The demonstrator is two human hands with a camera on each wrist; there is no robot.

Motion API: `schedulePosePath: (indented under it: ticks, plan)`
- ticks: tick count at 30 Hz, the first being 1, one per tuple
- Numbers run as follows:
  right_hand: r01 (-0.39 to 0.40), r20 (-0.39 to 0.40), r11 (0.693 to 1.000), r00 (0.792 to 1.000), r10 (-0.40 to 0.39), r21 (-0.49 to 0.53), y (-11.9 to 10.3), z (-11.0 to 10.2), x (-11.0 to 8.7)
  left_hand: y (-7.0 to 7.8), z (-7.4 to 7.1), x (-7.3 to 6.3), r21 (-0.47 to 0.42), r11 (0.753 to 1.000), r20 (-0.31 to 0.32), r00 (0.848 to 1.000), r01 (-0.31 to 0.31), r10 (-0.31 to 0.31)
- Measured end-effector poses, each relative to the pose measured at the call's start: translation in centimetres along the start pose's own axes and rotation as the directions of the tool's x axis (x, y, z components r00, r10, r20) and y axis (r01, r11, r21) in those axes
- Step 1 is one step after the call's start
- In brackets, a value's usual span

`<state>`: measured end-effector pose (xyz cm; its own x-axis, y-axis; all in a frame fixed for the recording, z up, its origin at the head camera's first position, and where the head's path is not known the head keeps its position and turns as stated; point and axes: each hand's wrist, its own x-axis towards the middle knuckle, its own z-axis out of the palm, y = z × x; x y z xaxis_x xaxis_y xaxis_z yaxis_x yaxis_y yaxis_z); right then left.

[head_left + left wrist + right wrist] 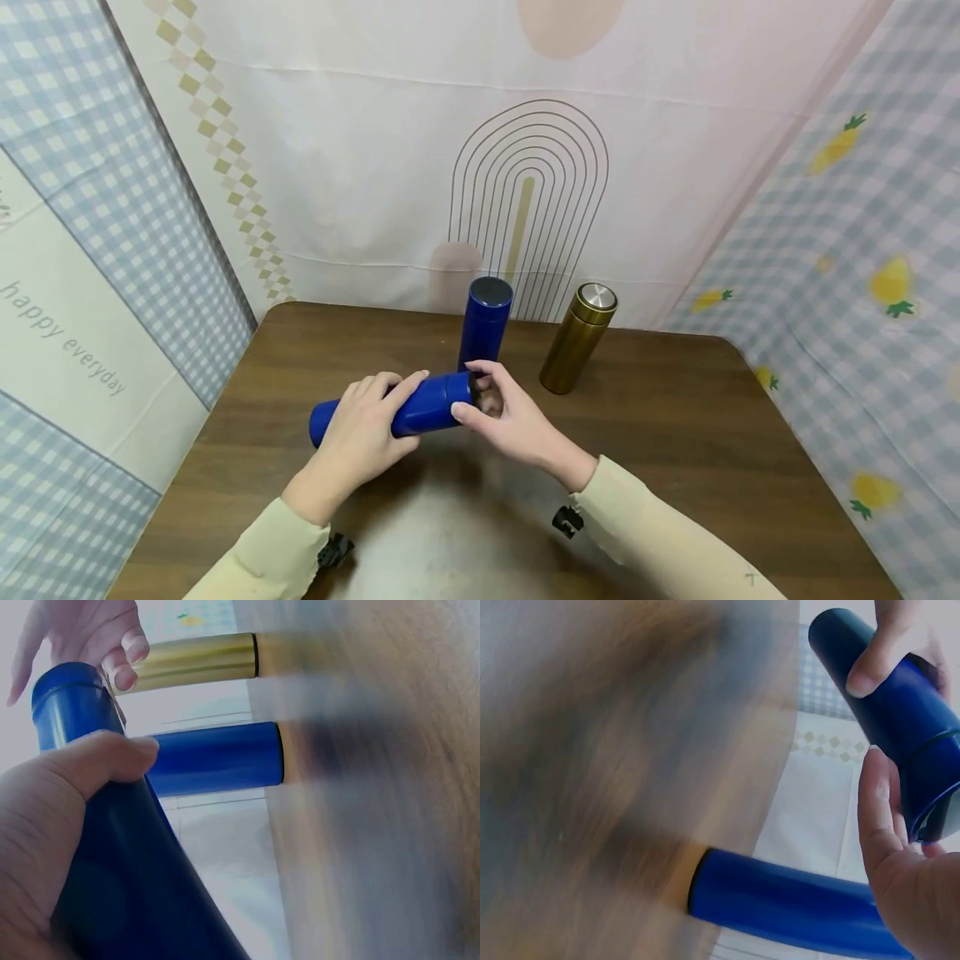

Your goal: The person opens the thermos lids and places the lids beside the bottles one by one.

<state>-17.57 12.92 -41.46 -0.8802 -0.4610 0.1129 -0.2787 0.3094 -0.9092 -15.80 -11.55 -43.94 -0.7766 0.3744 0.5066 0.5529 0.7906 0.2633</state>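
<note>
A blue flask (431,406) is held tilted above the table, its lid end raised to the right. My left hand (367,425) grips it round the middle, with the thumb across its side in the left wrist view. Around the lid end, my right hand (517,421) has its fingers spread and loosely bent; in the left wrist view the fingers look apart from the lid. Behind the hands, a second blue flask (483,329) stands upright, its lower part partly covered. To its right stands a gold flask (573,346) with a silver-topped lid.
The brown wooden table (675,417) extends to both sides of the hands. A white patterned cloth (360,192) hangs behind it. Checked cloths hang at the left (97,150) and right (825,225). A black wrist strap piece (567,522) shows by the right sleeve.
</note>
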Motion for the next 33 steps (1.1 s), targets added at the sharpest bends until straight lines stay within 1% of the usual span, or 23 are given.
schedulePosePath:
  ticks: [3, 6, 8, 14, 18, 22, 25, 29, 33]
  plan:
    - [-0.044, -0.003, 0.998, 0.999, 0.044, 0.054, -0.2, 0.3, 0.0, 0.3, -0.2, 0.0, 0.035, 0.999, -0.025, 0.999, -0.032, 0.033]
    - [-0.067, -0.002, 0.995, 0.998, 0.068, 0.067, -0.3, 0.3, -0.1, 0.5, -0.2, 0.1, 0.046, 0.998, -0.036, 0.998, -0.050, 0.051]
    - [-0.069, 0.004, 0.995, 0.998, 0.069, 0.067, -0.4, 0.2, -0.2, 0.6, -0.2, 0.1, 0.042, 0.998, -0.027, 0.998, -0.054, 0.056]
    - [-0.080, 0.027, 0.994, 0.997, 0.078, 0.069, -0.4, -0.1, -0.7, 0.7, -0.2, -0.1, 0.023, 0.998, 0.029, 0.998, -0.063, 0.062]
    - [-0.092, 0.053, 0.993, 0.995, 0.088, 0.080, -0.2, -0.2, -0.9, 0.6, -0.4, 0.0, 0.041, 0.995, 0.029, 0.995, -0.093, 0.092]
    - [-0.081, 0.075, 0.991, 0.995, 0.073, 0.103, -0.1, -0.3, -0.9, 0.5, -0.9, 0.2, 0.056, 0.992, 0.025, 0.993, -0.114, 0.112]
    - [-0.061, 0.082, 0.995, 0.995, 0.054, 0.077, -0.2, -0.4, -0.9, 0.4, -1.1, 0.4, 0.047, 0.992, 0.037, 0.993, -0.115, 0.113]
    - [-0.026, 0.082, 0.999, 0.996, 0.028, -0.025, -0.6, -0.7, -1.1, 0.2, -1.3, 0.5, 0.002, 0.995, 0.067, 0.993, -0.098, 0.097]
    - [0.022, 0.099, 0.994, 0.995, -0.012, -0.106, -1.0, -0.9, -1.2, 0.0, -1.4, 0.6, -0.049, 0.996, 0.109, 0.991, -0.072, 0.077]
